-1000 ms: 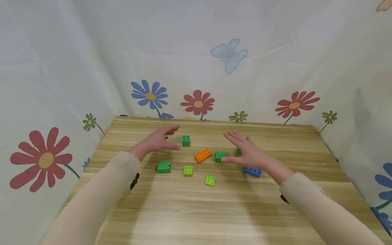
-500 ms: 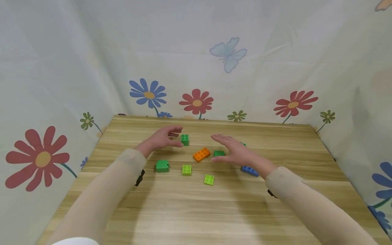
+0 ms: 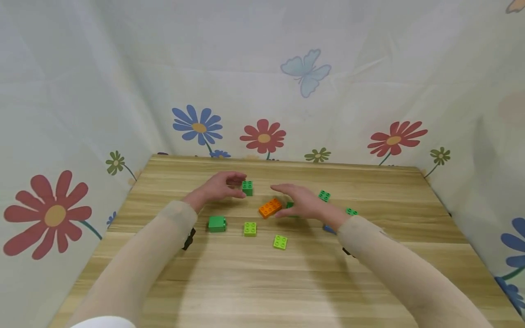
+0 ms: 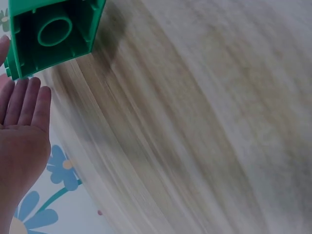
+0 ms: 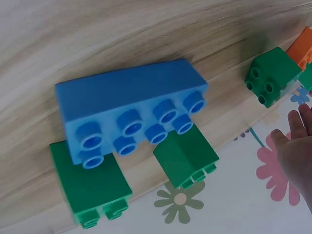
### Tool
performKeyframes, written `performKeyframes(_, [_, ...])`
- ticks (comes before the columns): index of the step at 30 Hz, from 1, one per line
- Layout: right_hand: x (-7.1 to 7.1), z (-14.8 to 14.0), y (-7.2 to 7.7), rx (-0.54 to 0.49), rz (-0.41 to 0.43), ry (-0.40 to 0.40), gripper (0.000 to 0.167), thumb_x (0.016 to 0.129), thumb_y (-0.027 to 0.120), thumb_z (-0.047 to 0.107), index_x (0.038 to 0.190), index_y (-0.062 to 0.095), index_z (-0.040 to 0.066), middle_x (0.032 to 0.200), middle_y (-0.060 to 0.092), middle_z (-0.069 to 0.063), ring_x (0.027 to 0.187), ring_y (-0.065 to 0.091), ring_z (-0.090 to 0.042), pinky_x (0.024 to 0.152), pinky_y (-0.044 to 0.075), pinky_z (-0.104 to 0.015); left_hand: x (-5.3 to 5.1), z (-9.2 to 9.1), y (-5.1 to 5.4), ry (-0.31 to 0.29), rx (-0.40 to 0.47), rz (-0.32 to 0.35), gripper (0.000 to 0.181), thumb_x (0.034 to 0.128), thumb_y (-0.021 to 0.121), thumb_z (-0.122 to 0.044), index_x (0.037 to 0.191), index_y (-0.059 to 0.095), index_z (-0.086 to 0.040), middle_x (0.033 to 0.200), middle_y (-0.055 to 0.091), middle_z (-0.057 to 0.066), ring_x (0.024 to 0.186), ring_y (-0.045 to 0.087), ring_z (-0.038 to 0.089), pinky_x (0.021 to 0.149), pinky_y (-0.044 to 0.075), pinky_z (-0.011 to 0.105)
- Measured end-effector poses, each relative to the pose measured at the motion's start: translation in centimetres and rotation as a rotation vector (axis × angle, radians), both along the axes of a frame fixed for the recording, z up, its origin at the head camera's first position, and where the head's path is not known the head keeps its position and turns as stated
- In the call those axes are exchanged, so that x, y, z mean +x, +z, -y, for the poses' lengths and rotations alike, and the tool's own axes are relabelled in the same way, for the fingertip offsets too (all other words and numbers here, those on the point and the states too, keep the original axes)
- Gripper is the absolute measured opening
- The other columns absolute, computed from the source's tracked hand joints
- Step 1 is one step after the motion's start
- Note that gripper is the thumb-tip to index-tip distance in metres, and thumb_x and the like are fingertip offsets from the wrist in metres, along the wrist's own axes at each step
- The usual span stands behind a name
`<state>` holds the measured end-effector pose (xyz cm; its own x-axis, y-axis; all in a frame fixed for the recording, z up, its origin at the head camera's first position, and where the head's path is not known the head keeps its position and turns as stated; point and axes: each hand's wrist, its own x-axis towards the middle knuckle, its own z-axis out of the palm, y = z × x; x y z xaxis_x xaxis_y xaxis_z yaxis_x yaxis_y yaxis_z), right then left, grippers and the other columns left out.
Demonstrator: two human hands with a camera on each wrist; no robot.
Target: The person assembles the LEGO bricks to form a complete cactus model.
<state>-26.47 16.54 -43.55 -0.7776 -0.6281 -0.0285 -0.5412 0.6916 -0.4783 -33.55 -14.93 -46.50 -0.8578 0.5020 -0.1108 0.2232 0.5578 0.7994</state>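
In the head view the left hand is beside a green brick at the back, thumb and fingers spread around its left side; whether they touch it is unclear. The right hand hovers with spread thumb and fingers over another green brick, partly covering it, just right of the orange brick. Its fingers are extended in the right wrist view, holding nothing. The left wrist view shows the left hand with straight fingers near a green brick lying on its side.
Two lime bricks and a sideways green brick lie nearer the front. A blue brick and two green bricks are under or beside the right forearm. Flowered cloth borders the wooden table.
The right hand has moved left towards the orange brick, uncovering green bricks on the right. The left hand has shifted slightly right, closer to the back green brick. The bricks have stayed in place.
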Motion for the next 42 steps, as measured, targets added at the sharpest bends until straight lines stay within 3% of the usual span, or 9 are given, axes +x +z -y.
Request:
performKeyframes(9, [-1.0,1.3,-0.9,0.005,0.093,-0.028,0.081,0.094,0.085,0.031,0.162,0.046,0.010,0.164,0.049,-0.011,0.151,0.045,-0.033,0.126,0.035,-0.051,-0.1,-0.2,-0.2,0.010,-0.009,-0.023,0.062,0.0938,0.085,-0.020,0.149,0.060,-0.006,0.148,0.063,0.013,0.133,0.062,0.033,0.115,0.049,0.048])
performKeyframes(14, [-1.4,1.8,-1.4,0.017,0.104,-0.035,0.075,0.095,0.084,0.027,0.160,0.050,0.010,0.160,0.054,-0.010,0.147,0.049,-0.032,0.124,0.038,-0.050,-0.1,-0.4,-0.3,0.027,-0.005,-0.039,0.056,0.0943,0.084,-0.018,0.145,0.064,-0.007,0.142,0.068,0.013,0.128,0.066,0.031,0.112,0.052,0.046])
performKeyframes(26, [-1.5,2.3,-2.0,0.028,0.054,-0.001,0.055,0.099,0.080,0.021,0.149,0.062,0.008,0.147,0.066,-0.008,0.135,0.061,-0.027,0.119,0.045,-0.045,0.0,-0.5,-0.5,0.067,0.012,-0.029,0.048,0.0941,0.084,-0.014,0.139,0.067,-0.005,0.133,0.071,0.015,0.122,0.069,0.031,0.109,0.055,0.045])
performKeyframes(36, [-1.3,2.4,-2.5,0.026,0.007,-0.034,0.040,0.097,0.081,0.022,0.135,0.074,0.009,0.133,0.074,-0.006,0.121,0.067,-0.023,0.111,0.052,-0.041,-0.3,-0.5,-0.9,0.091,0.028,-0.014,0.046,0.0940,0.084,-0.015,0.136,0.069,-0.006,0.130,0.073,0.013,0.120,0.069,0.030,0.107,0.056,0.044])
performKeyframes(42, [-1.3,2.3,-2.1,-0.028,-0.002,-0.067,0.038,0.097,0.082,0.020,0.133,0.075,0.009,0.131,0.075,-0.006,0.118,0.067,-0.023,0.110,0.053,-0.042,-0.3,-0.6,-0.9,0.102,0.017,-0.010,0.044,0.0932,0.085,-0.015,0.134,0.070,-0.007,0.128,0.074,0.012,0.117,0.070,0.028,0.107,0.056,0.043])
